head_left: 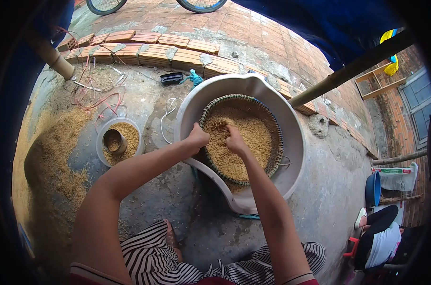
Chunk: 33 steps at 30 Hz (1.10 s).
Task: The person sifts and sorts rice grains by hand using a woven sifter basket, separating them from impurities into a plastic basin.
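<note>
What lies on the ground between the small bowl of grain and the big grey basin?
In the head view, a thin white cord lies looped on the concrete between the small bowl and the grey basin.

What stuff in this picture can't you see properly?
All in the head view:
- Right hand: its fingertips are buried in the grain in the woven basket.
- Left hand: only its back shows, so what it grips is unclear.
- Bicycle wheels: cut off by the top edge.
- Seated person: partly lost in the dark lens edge.
- Tin: its inside is too shadowed to tell.
</note>
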### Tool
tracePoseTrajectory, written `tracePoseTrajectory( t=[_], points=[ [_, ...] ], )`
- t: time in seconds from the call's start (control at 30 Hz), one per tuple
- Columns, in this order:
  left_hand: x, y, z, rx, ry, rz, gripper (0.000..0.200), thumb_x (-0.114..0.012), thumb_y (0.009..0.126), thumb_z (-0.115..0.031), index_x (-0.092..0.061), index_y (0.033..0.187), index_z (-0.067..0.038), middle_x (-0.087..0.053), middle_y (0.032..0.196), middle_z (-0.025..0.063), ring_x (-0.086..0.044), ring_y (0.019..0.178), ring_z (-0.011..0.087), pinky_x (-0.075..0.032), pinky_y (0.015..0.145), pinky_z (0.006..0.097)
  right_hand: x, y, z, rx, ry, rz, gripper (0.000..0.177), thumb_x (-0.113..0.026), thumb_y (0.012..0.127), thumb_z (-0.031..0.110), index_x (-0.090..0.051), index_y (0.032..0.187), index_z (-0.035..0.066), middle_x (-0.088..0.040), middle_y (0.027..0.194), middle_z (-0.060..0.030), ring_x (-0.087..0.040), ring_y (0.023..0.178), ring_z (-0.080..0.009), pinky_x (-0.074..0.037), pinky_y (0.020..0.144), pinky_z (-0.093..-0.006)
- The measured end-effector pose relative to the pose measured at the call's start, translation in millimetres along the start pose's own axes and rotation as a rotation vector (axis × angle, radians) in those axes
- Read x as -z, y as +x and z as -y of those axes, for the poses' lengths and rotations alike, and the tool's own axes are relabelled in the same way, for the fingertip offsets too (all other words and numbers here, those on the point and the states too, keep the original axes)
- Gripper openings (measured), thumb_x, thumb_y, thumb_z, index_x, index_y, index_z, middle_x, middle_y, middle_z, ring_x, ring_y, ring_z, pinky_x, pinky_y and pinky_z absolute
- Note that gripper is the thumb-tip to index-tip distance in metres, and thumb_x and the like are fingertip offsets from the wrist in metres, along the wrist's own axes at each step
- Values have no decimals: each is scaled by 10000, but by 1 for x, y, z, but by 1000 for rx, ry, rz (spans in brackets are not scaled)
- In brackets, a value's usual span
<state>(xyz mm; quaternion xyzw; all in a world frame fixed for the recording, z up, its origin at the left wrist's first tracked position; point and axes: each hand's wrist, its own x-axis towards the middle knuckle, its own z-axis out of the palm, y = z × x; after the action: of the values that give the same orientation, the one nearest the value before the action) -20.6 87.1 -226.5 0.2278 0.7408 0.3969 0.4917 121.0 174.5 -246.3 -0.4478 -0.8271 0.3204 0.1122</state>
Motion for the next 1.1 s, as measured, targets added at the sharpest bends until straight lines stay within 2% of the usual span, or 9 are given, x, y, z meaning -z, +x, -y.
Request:
tracePoseTrajectory(
  t=[0.17,0.3,0.4,0.57,0.67,0.8,0.93,1.0,1.1],
  points=[
    [-1,-11,-9,18,0,-74,500,-454,739,9,-298,1214,3,-490,1066,208,-493,987,286,-419,821,384,49,-14,-46,-415,-417,-132,458,-420,757,-8,-417,1215,10,-528,1052,-244,-565,903,-263,-487,729,-328],
    [0,-3,-4,2,3,-31,566,-460,742,-19,-232,1259,13,-468,1129,237,-479,1043,317,-393,872,372,39,-60,8,-278,141,602,386,-411,783,29,-448,1166,-4,-596,810,-157,-588,553,-198,-496,532,-289],
    [0,-7,-8,6,33,-23,604,-461,748,-44,-193,1287,13,-452,1170,258,-465,1090,346,-374,909,368,23,-58,13,-122,328,708,358,-399,770,29,-478,1117,-16,-592,791,-162,-595,621,-212,-497,579,-312],
    [1,-1,-4,-2,82,-29,593,-466,746,-49,-212,1279,7,-456,1166,259,-464,1095,344,-376,908,370,48,-39,-51,110,-269,-102,389,-436,715,48,-485,1095,-13,-530,1002,-247,-523,952,-320,-407,849,-417],
    [0,0,-3,-5,58,-17,588,-470,748,-52,-218,1276,7,-461,1162,254,-469,1090,340,-384,898,369,69,-48,-71,-192,-521,83,413,-502,727,78,-430,1123,-14,-397,1140,-276,-441,1058,-393,-391,890,-398],
    [4,-12,-15,15,41,-26,550,-482,747,-52,-253,1243,12,-471,1146,249,-484,1069,335,-402,875,372,31,-74,-51,-159,-682,207,488,-457,713,93,-407,1186,-10,-484,1062,-278,-477,997,-393,-382,873,-425],
    [-3,2,-1,-20,51,-83,482,-529,732,-88,-327,1158,7,-526,1071,243,-528,1015,338,-412,870,378,22,-68,-10,-10,25,530,570,-520,711,85,-360,1256,36,-522,1062,-243,-566,820,-369,-473,754,-368],
    [1,-12,-14,48,88,-95,508,-554,733,-104,-324,1176,-12,-512,1103,252,-500,1066,350,-400,899,383,25,-69,12,-170,534,517,514,-441,767,44,-364,1276,65,-490,1013,-137,-568,714,-192,-497,613,-302],
    [3,-25,-23,76,31,-113,519,-503,724,-68,-303,1197,1,-492,1100,288,-473,1081,378,-377,909,398,16,-68,19,-268,573,541,482,-404,779,-20,-381,1254,54,-463,952,-58,-502,747,-111,-463,652,-229]
  ],
)
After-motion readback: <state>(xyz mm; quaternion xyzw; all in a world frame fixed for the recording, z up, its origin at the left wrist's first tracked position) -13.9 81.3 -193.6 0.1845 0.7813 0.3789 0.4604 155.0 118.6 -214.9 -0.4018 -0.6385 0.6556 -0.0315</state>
